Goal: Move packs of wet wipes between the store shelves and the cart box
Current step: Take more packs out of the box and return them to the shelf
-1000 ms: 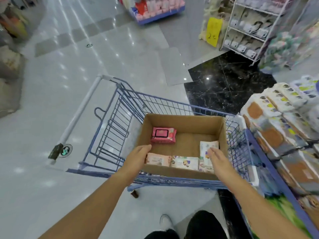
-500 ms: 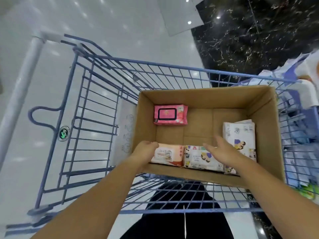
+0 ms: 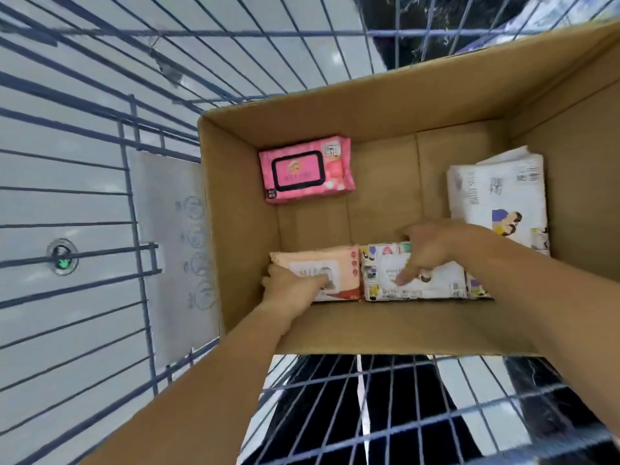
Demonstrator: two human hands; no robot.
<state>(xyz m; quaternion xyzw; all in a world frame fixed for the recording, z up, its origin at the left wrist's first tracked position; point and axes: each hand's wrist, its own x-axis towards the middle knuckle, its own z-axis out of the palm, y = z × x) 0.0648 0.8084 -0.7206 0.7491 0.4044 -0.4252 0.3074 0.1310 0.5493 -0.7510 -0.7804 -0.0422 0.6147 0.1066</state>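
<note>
1. Both forearms are reaching over the near wall of the cardboard box (image 3: pixel 385 330), which is sitting inside the blue wire cart (image 3: pixel 100 182).
2. L hand (image 3: pixel 292 285) is lying on the peach wipes pack (image 3: pixel 322 266) in the near-left corner of the box floor, fingers curled onto its top and near edge; can't tell if it's a firm grip.
3. R hand (image 3: pixel 432 246) is resting on the white patterned pack (image 3: pixel 412 280) along the near wall, touching the peach one; fingers spread apart, index pointing down at the label, thumb over the pack's far edge.
4. Taller white pack (image 3: pixel 496 193) is standing against the right wall, its near end hidden behind the R forearm.
5. Pink pack w/ black-framed lid (image 3: pixel 305 169) is lying flat in the far-left corner, well apart from the rest.
</note>
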